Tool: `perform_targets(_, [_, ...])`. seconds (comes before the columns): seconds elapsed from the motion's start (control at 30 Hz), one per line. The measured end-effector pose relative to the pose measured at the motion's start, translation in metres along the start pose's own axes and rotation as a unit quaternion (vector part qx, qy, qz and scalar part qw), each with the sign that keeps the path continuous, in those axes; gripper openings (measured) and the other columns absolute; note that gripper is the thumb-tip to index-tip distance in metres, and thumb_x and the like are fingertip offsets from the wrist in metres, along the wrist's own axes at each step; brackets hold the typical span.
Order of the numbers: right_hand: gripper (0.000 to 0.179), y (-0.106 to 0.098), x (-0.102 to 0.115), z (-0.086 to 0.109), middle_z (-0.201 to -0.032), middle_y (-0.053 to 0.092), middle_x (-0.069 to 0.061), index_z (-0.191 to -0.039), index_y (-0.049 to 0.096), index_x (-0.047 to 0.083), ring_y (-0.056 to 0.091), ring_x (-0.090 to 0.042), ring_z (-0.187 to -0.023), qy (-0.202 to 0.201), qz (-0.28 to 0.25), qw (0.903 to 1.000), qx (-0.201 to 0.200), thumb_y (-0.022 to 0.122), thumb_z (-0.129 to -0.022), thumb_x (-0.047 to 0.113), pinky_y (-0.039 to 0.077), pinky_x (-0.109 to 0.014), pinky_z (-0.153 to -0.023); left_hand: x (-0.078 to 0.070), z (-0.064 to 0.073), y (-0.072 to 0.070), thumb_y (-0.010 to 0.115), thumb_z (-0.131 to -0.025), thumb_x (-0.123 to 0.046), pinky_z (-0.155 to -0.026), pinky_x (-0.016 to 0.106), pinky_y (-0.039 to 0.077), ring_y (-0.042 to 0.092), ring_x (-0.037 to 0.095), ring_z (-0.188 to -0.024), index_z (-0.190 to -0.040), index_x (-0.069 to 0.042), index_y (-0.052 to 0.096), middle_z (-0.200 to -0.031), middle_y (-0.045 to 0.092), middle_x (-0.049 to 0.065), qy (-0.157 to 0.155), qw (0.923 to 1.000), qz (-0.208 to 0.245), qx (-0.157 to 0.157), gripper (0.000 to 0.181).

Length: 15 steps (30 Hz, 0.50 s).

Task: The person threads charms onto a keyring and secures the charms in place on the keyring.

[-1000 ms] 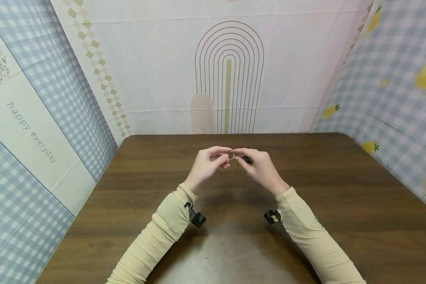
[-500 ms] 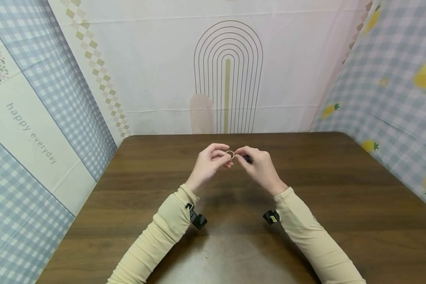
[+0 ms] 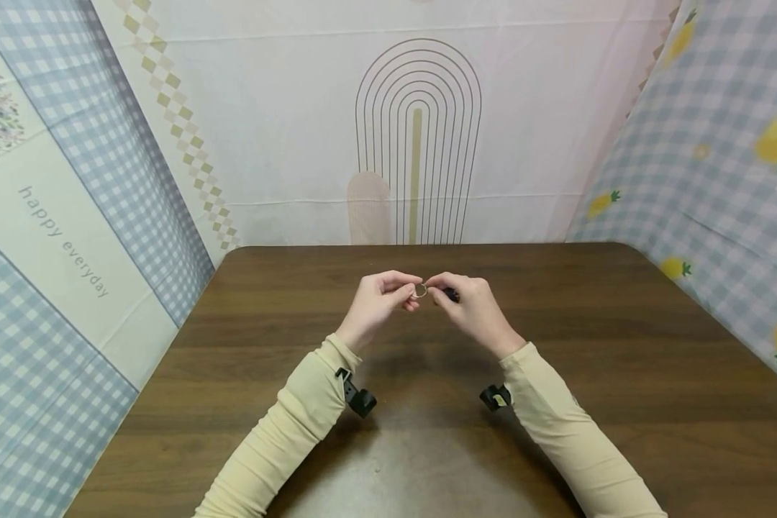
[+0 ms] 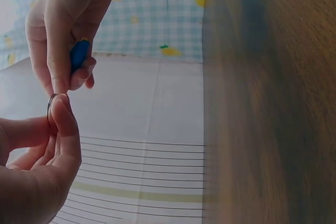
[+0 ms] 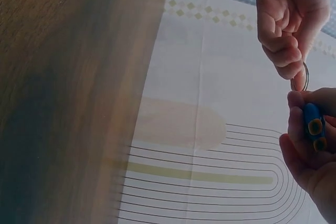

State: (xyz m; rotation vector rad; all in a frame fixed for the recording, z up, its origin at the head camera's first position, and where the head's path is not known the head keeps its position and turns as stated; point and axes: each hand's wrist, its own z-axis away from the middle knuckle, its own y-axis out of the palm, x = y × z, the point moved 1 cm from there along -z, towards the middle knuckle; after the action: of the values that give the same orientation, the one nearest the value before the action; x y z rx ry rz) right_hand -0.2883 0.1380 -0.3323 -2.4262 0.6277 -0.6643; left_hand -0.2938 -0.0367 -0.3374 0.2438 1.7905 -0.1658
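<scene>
Between the fingertips of both hands is a thin metal ring [image 5: 307, 77], like a key ring. My left hand [image 3: 374, 306] pinches it from the left with thumb and index finger. From the other side, the right hand [image 3: 475, 308] has thumb and index fingertips pressed together right at the ring's edge. Tucked in the right hand's curled fingers is a small blue piece [image 5: 312, 115] with orange-and-dark round spots; in the left wrist view the blue piece [image 4: 79, 54] shows below the palm. What exactly the right fingertips pinch at the ring is hidden by the fingers.
Both hands are held above a brown wooden table [image 3: 285, 309]. A white cloth with printed arches [image 3: 524, 129] hangs behind it, with checked cloths at both sides. Black camera mounts [image 3: 360, 401] are strapped to both sleeved wrists.
Half a second ago the left index finger was lifted off the ring; now it is back down against it. Both hands sit slightly lower, and the ring has tilted a little.
</scene>
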Motion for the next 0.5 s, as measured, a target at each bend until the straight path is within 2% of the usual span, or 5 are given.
perform_targets(0.1, [0.006,0.0002,-0.0002,-0.0002,-0.079,0.073,-0.008,-0.091,0.07,0.002,0.065,-0.015,-0.066,0.001,0.003,1.0,-0.007,0.07,-0.085,0.0,0.054,-0.032,-0.059,0.0003,-0.0002,-0.0006,0.057,-0.094,0.001,-0.072,0.032,0.059,0.065,0.007,-0.066,-0.114,0.012,0.061,-0.075,0.065,-0.001,-0.01,0.9998,0.001,0.015,0.023])
perform_targets(0.17, [0.006,0.0009,-0.0011,0.0,-0.08,0.073,-0.008,-0.091,0.07,0.002,0.065,-0.015,-0.066,0.005,0.006,0.9999,-0.012,0.07,-0.085,0.0,0.053,-0.032,-0.059,0.0004,-0.0002,0.0003,0.058,-0.094,0.001,-0.076,0.035,0.059,0.066,0.009,-0.068,-0.116,0.011,0.059,-0.078,0.066,-0.002,-0.014,0.9996,0.013,0.023,0.025])
perform_targets(0.27, [0.006,0.0015,-0.0016,0.0006,-0.08,0.073,-0.009,-0.091,0.069,0.002,0.065,-0.016,-0.065,0.015,0.01,0.9996,-0.023,0.07,-0.085,0.0,0.053,-0.032,-0.058,0.001,0.0001,0.0022,0.06,-0.092,0.002,-0.079,0.037,0.059,0.067,0.011,-0.07,-0.119,0.01,0.056,-0.083,0.068,0.001,-0.02,0.9991,0.034,0.015,0.028])
perform_targets(0.4, [0.006,0.0022,-0.0021,0.0007,-0.08,0.073,-0.01,-0.091,0.069,0.002,0.066,-0.017,-0.066,0.023,0.009,0.9994,-0.025,0.07,-0.085,0.001,0.053,-0.034,-0.058,0.0016,-0.0002,0.0031,0.06,-0.091,0.005,-0.09,0.053,0.055,0.068,0.01,-0.069,-0.118,0.013,0.057,-0.09,0.069,0.019,-0.026,0.9972,0.067,-0.019,0.028])
perform_targets(0.5, [0.008,0.0025,-0.0025,0.0003,-0.083,0.074,-0.011,-0.094,0.07,0.001,0.068,-0.018,-0.069,0.022,0.008,0.9996,-0.016,0.07,-0.086,0.002,0.055,-0.035,-0.06,0.0004,-0.0005,0.0026,0.059,-0.091,0.006,-0.093,0.058,0.052,0.068,0.008,-0.067,-0.116,0.015,0.059,-0.102,0.065,0.035,-0.033,0.9969,0.064,-0.03,0.027])
